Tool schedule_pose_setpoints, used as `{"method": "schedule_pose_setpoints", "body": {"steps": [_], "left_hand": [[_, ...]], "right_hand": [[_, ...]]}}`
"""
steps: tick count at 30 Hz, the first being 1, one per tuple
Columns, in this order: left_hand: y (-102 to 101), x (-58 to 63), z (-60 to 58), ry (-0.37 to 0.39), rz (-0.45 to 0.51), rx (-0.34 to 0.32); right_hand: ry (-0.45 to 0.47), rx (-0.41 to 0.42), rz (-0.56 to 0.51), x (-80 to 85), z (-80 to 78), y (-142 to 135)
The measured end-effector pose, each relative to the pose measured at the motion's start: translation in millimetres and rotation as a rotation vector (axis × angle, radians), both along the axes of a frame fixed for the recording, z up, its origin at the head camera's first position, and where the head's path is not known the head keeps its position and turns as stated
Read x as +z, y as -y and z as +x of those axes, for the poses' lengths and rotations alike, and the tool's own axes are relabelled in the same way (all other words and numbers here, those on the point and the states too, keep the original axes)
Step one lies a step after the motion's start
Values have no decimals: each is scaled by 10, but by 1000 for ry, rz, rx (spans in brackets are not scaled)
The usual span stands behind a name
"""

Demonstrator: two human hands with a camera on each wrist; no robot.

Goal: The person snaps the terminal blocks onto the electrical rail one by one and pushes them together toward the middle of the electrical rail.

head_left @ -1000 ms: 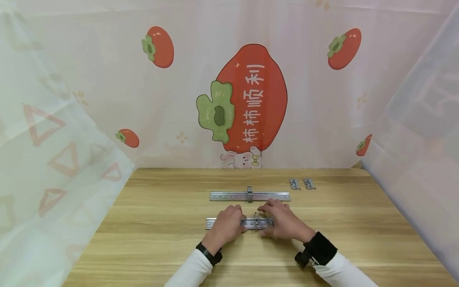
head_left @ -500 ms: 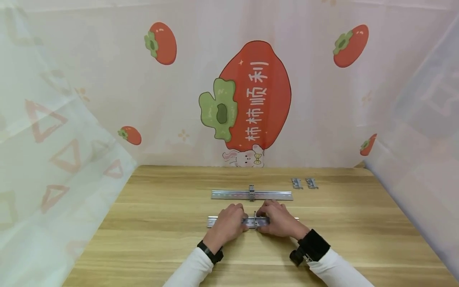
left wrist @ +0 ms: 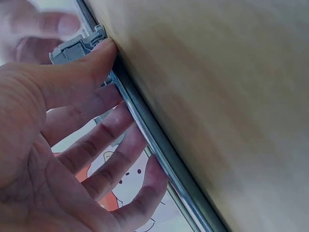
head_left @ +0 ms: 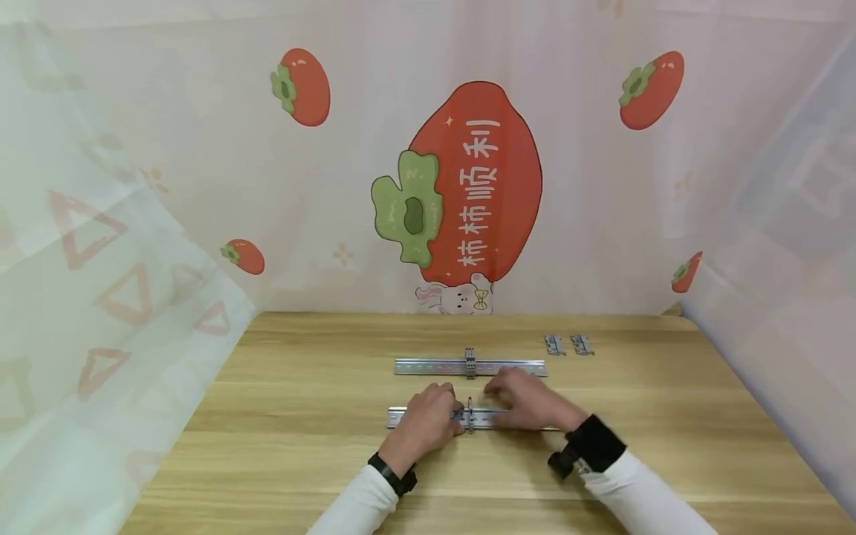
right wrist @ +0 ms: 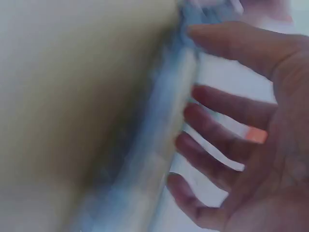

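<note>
A metal DIN rail (head_left: 396, 417) lies crosswise near the middle of the table. Upright on it sits a thin grey terminal block (head_left: 470, 414), its side also showing in the left wrist view. My left hand (head_left: 424, 420) grips the rail just left of the block, thumb along the near edge and fingers along the far one; the thumb tip overlaps the block in the left wrist view. To the right of the block, my right hand (head_left: 531, 401) hovers over the rail with thumb and fingers spread, holding nothing. Motion blurs the right wrist view.
Behind lies a second DIN rail (head_left: 428, 366) with several grey terminal blocks (head_left: 470, 363) clustered at its middle. Two loose terminal blocks, a left one (head_left: 555, 345) and a right one (head_left: 582, 344), rest at the back right. A printed curtain (head_left: 575, 223) stands behind the table.
My right hand came in to the block's right side, then drew back rightward with its fingers spread. The block has slid slightly left along the rail; my left hand keeps its grip.
</note>
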State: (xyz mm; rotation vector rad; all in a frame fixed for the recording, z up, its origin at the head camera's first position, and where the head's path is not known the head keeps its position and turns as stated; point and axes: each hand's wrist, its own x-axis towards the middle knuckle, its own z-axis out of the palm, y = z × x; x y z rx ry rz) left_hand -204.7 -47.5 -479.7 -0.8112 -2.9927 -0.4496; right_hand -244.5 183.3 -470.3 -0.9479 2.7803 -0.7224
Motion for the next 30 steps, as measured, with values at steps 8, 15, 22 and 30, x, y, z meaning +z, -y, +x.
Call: {"method": "schedule_pose_setpoints", "body": {"steps": [8, 15, 22, 30], "left_hand": [[5, -6, 23, 10, 9, 16], [-31, -9, 32, 8, -9, 7], [-23, 19, 38, -2, -13, 21], [-9, 13, 49, 12, -2, 28]], "right_hand": [[-97, -170, 368, 376, -703, -678], [-140, -170, 503, 234, -860, -799], [-325, -209, 557, 257, -801, -681], [-307, -282, 327, 266, -793, -773]]}}
